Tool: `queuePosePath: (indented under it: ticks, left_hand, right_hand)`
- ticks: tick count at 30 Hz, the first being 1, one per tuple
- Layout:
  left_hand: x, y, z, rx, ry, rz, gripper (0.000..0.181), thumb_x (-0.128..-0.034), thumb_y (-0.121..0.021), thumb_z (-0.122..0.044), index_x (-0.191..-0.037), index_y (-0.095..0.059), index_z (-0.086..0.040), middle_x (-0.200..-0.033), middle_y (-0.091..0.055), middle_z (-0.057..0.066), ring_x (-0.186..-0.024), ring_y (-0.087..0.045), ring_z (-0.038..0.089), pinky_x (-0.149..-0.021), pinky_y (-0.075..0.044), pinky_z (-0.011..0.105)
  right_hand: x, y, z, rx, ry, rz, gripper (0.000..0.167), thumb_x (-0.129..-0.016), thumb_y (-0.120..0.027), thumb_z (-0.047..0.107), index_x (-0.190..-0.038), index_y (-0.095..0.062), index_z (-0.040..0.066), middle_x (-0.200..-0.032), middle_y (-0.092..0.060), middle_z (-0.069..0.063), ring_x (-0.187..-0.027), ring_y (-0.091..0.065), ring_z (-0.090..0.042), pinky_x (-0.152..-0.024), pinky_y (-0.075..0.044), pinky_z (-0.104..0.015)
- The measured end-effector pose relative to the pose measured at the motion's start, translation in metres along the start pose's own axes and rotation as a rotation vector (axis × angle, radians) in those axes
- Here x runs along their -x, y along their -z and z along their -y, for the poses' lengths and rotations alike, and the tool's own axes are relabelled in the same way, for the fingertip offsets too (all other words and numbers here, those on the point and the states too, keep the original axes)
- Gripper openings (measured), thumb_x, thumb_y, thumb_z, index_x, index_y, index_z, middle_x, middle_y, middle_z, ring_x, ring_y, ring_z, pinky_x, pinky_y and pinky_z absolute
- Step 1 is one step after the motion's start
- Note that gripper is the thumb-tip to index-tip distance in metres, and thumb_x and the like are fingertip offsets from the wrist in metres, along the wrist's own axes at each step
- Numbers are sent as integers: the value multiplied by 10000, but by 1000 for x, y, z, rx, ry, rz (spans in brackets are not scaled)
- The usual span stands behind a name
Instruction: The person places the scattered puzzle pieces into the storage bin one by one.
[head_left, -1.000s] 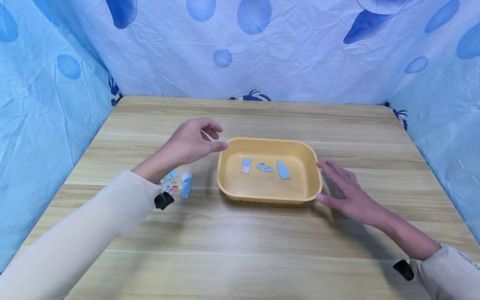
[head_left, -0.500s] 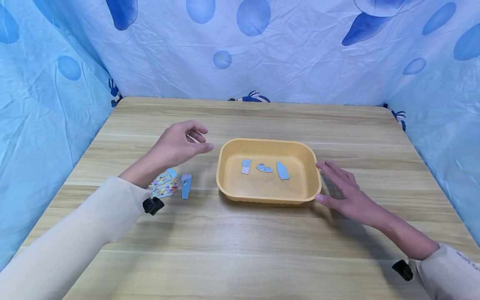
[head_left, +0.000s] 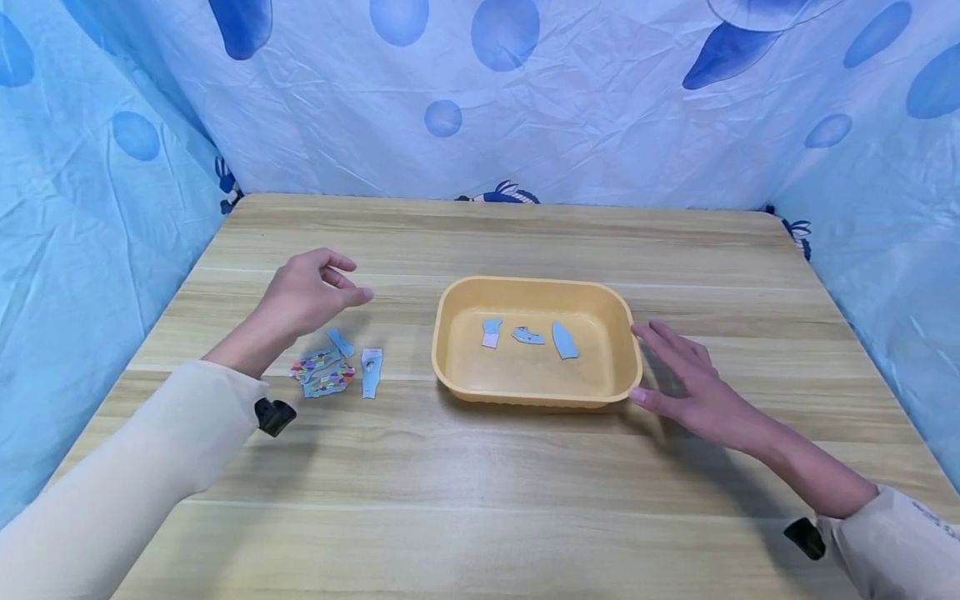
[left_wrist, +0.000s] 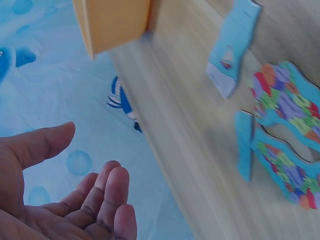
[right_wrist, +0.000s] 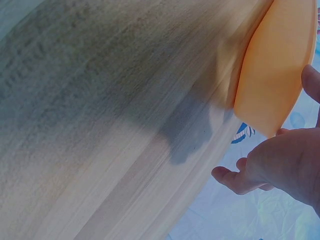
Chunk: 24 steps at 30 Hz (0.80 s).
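My left hand (head_left: 307, 292) hovers over the left of the table, its fingers loosely bent and nothing between them. Just nearer than it lie several flat jigsaw puzzle pieces: a narrow blue one (head_left: 340, 342), colourful blue-edged ones (head_left: 330, 382), and a blue one with a small sailboat (left_wrist: 227, 57). A yellow plastic basin (head_left: 525, 396) stands at the middle. Inside are 3 separate puzzle pieces, including a plain blue one (head_left: 565, 341). At the basin's right rim, my right hand (head_left: 697, 392) has its fingers extended, thumb and fingertips touching or almost touching it.
The wooden table (head_left: 480, 500) carries everything. A blue-and-white curtain (head_left: 600, 125) with printed bubbles hangs around its back and sides. Each sleeve has a small black device (head_left: 275, 416) at the cuff.
My left hand has moved left from beside the basin's left rim, uncovering more of the puzzle pieces on the table. The right hand and the basin have stayed in place.
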<state>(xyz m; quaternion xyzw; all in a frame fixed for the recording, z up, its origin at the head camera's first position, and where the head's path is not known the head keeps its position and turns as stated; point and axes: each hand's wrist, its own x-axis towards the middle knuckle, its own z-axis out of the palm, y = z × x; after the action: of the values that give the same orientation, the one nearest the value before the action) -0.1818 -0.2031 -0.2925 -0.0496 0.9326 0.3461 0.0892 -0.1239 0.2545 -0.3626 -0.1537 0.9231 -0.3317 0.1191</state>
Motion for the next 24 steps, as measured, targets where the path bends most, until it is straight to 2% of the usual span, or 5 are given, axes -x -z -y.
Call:
queuePosePath:
  ticks: [6,9,16,20,24]
  left_hand:
    - [-3,0,16,-19,14,-9,567,-893,-671,-318,-1337,-465,-33,-1145,-573,186,-995,-553,345,-816,-447,462]
    - [-4,0,26,-34,42,5,595,-892,-669,-327,-1351,-449,-19,-1157,-565,199,-1011,-550,354,-819,-450,465]
    - [-4,2,49,-59,95,86,663,-889,-668,-364,-1379,-407,-1,-1230,-477,252,-1072,-490,406,-842,-431,498]
    - [-3,2,56,-78,120,133,695,-884,-671,-378,-1394,-382,-6,-1270,-443,271,-1100,-472,424,-847,-431,512]
    - [-4,-2,60,-112,131,157,700,-875,-684,-375,-1388,-382,-7,-1248,-471,262,-1078,-504,402,-827,-441,487]
  right_hand:
    - [0,0,0,2,6,3,806,-902,-661,388,-1542,-179,301,-1604,-42,-137,-1412,-21,-454,-945,-165,-757]
    - [0,0,0,2,5,2,809,-901,-664,385,-1542,-179,299,-1604,-42,-140,-1410,-25,-457,-944,-167,-756]
    - [0,0,1,5,11,2,809,-902,-665,376,-1544,-182,280,-1601,-47,-147,-1411,-27,-454,-944,-172,-756]
    - [0,0,1,6,9,3,807,-904,-662,377,-1544,-180,279,-1602,-46,-145,-1412,-28,-453,-945,-175,-754]
    - [1,0,1,5,6,2,807,-904,-662,382,-1544,-179,285,-1602,-46,-144,-1414,-27,-450,-947,-174,-752]
